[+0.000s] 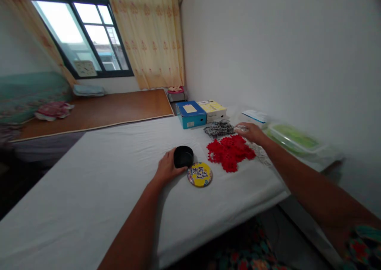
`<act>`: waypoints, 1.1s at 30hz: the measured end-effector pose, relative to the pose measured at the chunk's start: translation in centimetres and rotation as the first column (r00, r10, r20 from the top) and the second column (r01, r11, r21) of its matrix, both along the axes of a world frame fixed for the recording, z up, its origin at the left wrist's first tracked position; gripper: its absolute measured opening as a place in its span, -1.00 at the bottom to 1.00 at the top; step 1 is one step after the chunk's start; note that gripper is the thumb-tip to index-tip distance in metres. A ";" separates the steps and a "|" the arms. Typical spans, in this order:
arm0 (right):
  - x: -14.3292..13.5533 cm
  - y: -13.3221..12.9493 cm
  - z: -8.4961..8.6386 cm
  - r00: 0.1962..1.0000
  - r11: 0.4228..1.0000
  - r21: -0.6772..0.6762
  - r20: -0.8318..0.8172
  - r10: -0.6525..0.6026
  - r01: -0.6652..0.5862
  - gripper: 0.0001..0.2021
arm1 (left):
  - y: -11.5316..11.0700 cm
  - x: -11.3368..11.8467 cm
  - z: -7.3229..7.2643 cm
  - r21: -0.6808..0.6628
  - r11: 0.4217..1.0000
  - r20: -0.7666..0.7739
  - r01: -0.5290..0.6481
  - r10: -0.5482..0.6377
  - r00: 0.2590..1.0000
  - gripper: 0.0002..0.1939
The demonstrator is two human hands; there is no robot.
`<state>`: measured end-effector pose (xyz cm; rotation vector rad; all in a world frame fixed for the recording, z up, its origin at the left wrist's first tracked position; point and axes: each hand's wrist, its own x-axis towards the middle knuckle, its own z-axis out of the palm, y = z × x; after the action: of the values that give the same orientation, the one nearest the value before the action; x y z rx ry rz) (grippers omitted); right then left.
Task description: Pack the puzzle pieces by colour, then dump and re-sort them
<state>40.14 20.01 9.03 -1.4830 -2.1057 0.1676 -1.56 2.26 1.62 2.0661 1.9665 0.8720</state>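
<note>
From where I stand, the person's left hand (pixel 169 166) is curled round the side of a round, black, open-topped container (pixel 183 157) at the centre of the frame, gripping it with the thumb low along its near side. The mouth of the container is in plain view, and I can't tell whether its base rests fully on the table. Just below and to the right lies a flat, round lid (pixel 200 174), yellow with dark lettering and a colourful rim.

The right hand (pixel 252 133), right of centre, has its fingers closed on a small, pale, whitish bundle (pixel 241 128), too small to make out fully. Below that hand, a bright red, lacy, crocheted-looking piece (pixel 229 151) is spread on the white cloth-covered table (pixel 113 182), with a bunched grey-and-black textured piece (pixel 218 129) just above it in the frame. Behind them stand a blue cardboard box (pixel 191 114) and a yellow-and-white box (pixel 212 110), side by side. Toward the right edge, by the wall, sits a clear plastic container with green showing through (pixel 294 137).
</note>
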 end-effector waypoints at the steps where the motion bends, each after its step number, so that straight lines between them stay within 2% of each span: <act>1: -2.8 -0.5 0.3 0.996 0.996 -0.015 -0.039 0.085 -0.086 -0.66 | -0.1 0.1 0.1 0.001 1.000 0.001 0.000 0.000 1.000 -0.05; 3: -9.0 -1.8 0.7 0.962 0.966 -0.037 -0.107 0.251 -0.256 -0.67 | -0.3 0.2 0.2 0.000 1.000 -0.005 0.003 -0.003 1.000 -0.04; 5: -15.1 -3.5 0.7 0.902 0.909 -0.044 -0.151 0.405 -0.415 -0.70 | -0.5 0.3 0.4 -0.005 1.000 -0.009 0.000 0.000 1.000 -0.03; 8: -22.6 -5.7 -0.1 0.841 0.852 -0.018 -0.178 0.512 -0.523 -0.76 | -0.7 0.5 0.5 -0.003 1.000 0.009 -0.005 0.005 1.000 -0.03; 10: -25.8 -6.7 -0.9 0.845 0.856 0.001 -0.158 0.510 -0.517 -0.77 | -0.8 0.6 0.6 0.001 1.000 0.023 -0.001 0.001 1.000 -0.02; 13: -27.5 -7.5 -2.4 0.860 0.863 0.020 -0.071 0.505 -0.505 -0.76 | -0.8 0.6 0.5 0.001 1.000 0.025 -0.004 0.004 1.000 0.01; 17: -26.5 -7.9 -3.4 0.804 0.803 -0.044 0.001 0.595 -0.595 -0.72 | -0.5 0.4 0.2 -0.034 0.999 0.025 -0.035 0.036 0.999 0.06; 20: -25.4 -8.1 -3.1 0.744 0.738 -0.122 -0.007 0.668 -0.664 -0.67 | -0.4 0.3 0.2 -0.051 0.998 0.008 -0.036 0.037 0.999 0.01; 22: -24.8 -8.3 -2.6 0.735 0.730 -0.125 0.010 0.678 -0.672 -0.63 | -0.5 0.4 0.3 -0.053 0.998 -0.014 -0.035 0.035 0.999 -0.02; 25: -23.0 -8.8 -1.7 0.767 0.766 -0.057 0.004 0.641 -0.640 -0.63 | -0.8 0.5 0.6 -0.052 0.997 -0.046 -0.049 0.047 0.998 -0.02; 28: -19.6 -9.2 -0.9 0.818 0.820 0.007 -0.068 0.572 -0.572 -0.67 | -0.9 0.6 0.6 -0.026 0.998 -0.056 -0.054 0.052 0.997 0.00; 30: -16.3 -9.2 -0.6 0.876 0.880 0.047 -0.081 0.476 -0.473 -0.70 | -0.9 0.6 0.5 -0.002 0.999 -0.054 -0.041 0.041 0.998 -0.01; 33: -9.5 -8.5 -0.9 0.961 0.957 0.133 -0.062 0.268 -0.258 -0.69 | -0.7 0.6 0.2 0.023 1.000 -0.051 -0.018 0.019 0.999 -0.04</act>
<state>30.62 11.48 8.16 -1.1031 -2.1996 0.1888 -0.99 1.57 1.82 2.1065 2.0140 0.8573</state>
